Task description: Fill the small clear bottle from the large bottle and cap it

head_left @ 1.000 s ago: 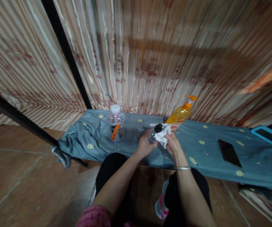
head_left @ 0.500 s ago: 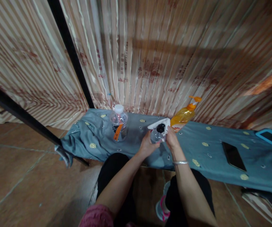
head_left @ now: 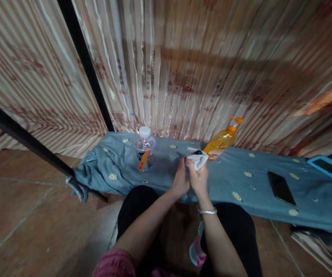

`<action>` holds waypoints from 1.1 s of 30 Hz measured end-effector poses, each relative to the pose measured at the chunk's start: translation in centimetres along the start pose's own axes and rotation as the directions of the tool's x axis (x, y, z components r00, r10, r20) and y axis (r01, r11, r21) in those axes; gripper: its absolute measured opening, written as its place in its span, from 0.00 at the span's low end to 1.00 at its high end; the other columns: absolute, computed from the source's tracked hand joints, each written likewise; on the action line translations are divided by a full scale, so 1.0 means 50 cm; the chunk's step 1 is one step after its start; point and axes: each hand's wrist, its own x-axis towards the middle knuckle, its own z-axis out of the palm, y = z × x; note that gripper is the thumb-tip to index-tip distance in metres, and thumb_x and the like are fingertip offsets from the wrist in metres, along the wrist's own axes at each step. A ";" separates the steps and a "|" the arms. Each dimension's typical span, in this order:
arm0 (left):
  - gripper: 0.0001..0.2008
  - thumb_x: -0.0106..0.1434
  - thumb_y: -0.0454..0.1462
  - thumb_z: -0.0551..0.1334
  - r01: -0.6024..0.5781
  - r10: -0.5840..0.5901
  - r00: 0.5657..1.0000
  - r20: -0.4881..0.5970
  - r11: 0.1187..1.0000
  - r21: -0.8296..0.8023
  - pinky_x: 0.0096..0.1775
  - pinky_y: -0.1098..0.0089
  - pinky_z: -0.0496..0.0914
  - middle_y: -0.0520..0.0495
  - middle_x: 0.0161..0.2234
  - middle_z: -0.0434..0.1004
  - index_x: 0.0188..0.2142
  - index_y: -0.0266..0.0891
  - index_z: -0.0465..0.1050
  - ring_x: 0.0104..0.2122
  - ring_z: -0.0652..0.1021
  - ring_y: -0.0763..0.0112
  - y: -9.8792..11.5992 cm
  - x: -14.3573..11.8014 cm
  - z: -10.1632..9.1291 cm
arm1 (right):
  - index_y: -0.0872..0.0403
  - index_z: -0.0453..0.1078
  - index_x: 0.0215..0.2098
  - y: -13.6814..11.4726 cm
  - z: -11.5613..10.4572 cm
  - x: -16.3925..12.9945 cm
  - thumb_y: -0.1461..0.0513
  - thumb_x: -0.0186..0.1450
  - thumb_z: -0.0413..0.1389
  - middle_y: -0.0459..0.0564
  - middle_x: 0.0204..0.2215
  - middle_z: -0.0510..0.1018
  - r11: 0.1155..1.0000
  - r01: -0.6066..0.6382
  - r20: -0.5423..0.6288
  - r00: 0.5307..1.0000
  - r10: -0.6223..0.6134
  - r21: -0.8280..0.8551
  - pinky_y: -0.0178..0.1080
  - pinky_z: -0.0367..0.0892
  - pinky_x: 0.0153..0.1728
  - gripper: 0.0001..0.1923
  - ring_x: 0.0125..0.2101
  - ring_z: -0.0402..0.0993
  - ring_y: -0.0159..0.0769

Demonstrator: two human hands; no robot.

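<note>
My left hand (head_left: 181, 179) is closed around a small clear bottle with a black top (head_left: 198, 152), whose body is mostly hidden by my fingers and a white tissue. Pressed over the near side of that bottle is the white tissue (head_left: 198, 161), gripped by my right hand (head_left: 198, 179). Just beyond my right hand stands a pump bottle (head_left: 220, 143) of yellow-orange liquid with an orange pump. To the left is a clear plastic container (head_left: 145, 148) with a white cap and an orange label strip.
A blue-green cloth with yellow pineapple prints (head_left: 166, 161) covers the narrow bench. On its right lie a black phone (head_left: 281, 187) and a light-blue framed device (head_left: 329, 167). A striped curtain (head_left: 183, 69) hangs behind, and black metal poles (head_left: 86, 65) stand at the left.
My right hand has moved left and nearer to me, bringing the tissue across the front of the small bottle. My left hand still holds the bottle, now more covered.
</note>
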 end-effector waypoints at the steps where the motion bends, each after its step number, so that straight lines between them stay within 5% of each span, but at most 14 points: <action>1: 0.36 0.54 0.32 0.59 -0.001 0.001 1.000 0.012 1.000 0.001 0.61 0.54 0.55 0.30 0.61 0.55 0.61 0.32 0.45 0.61 0.61 0.55 -0.001 0.000 -0.002 | 0.60 0.63 0.45 0.005 0.000 -0.008 0.47 0.66 0.50 0.56 0.42 0.68 1.000 -0.006 0.007 1.000 0.005 0.017 0.37 0.61 0.44 0.23 0.42 0.65 0.39; 8: 0.41 0.55 0.34 0.60 -0.006 0.006 0.997 0.072 1.000 0.001 0.63 0.52 0.51 0.31 0.65 0.46 0.63 0.33 0.39 0.64 0.54 0.53 -0.001 -0.002 -0.011 | 0.60 0.62 0.50 0.012 -0.020 -0.048 0.45 0.68 0.44 0.59 0.49 0.64 1.000 -0.016 0.105 0.994 0.018 -0.026 0.42 0.52 0.55 0.28 0.52 0.58 0.42; 12: 0.48 0.51 0.31 0.61 -0.006 0.002 0.997 0.080 0.999 0.054 0.64 0.49 0.44 0.30 0.66 0.36 0.64 0.31 0.32 0.65 0.45 0.49 0.000 -0.022 0.009 | 0.59 0.66 0.41 -0.015 -0.037 0.000 0.44 0.63 0.51 0.55 0.38 0.69 0.996 -0.054 0.075 0.995 0.059 -0.071 0.37 0.62 0.41 0.25 0.38 0.67 0.40; 15: 0.49 0.49 0.27 0.58 -0.002 -0.003 0.997 0.081 0.998 0.069 0.64 0.49 0.40 0.35 0.67 0.29 0.65 0.34 0.29 0.66 0.38 0.51 -0.001 -0.039 0.022 | 0.58 0.66 0.33 -0.024 -0.036 0.041 0.45 0.59 0.53 0.51 0.28 0.69 0.993 -0.068 0.037 0.997 0.071 -0.098 0.34 0.61 0.31 0.24 0.28 0.65 0.36; 20: 0.46 0.50 0.24 0.52 -0.072 0.068 0.993 0.102 0.996 0.044 0.65 0.53 0.40 0.42 0.68 0.32 0.65 0.38 0.32 0.66 0.41 0.58 -0.013 -0.047 0.017 | 0.58 0.66 0.33 -0.006 -0.027 0.033 0.45 0.57 0.53 0.49 0.27 0.69 0.986 -0.137 -0.049 0.990 0.133 -0.095 0.34 0.59 0.28 0.23 0.27 0.65 0.36; 28: 0.42 0.50 0.24 0.50 -0.055 0.053 0.995 0.081 0.998 0.028 0.65 0.54 0.45 0.44 0.66 0.45 0.65 0.40 0.41 0.65 0.51 0.63 -0.023 -0.037 -0.010 | 0.59 0.64 0.44 0.036 -0.036 -0.048 0.43 0.62 0.49 0.57 0.41 0.69 0.989 -0.058 -0.008 0.998 0.058 -0.136 0.39 0.61 0.42 0.28 0.42 0.66 0.43; 33: 0.36 0.55 0.28 0.52 -0.011 0.008 0.999 0.050 0.997 0.076 0.63 0.52 0.48 0.38 0.64 0.51 0.64 0.37 0.45 0.63 0.55 0.59 -0.006 -0.038 -0.015 | 0.58 0.63 0.43 -0.004 -0.066 -0.010 0.44 0.61 0.52 0.52 0.34 0.70 0.984 -0.028 0.055 0.998 0.038 -0.178 0.36 0.61 0.33 0.26 0.33 0.67 0.39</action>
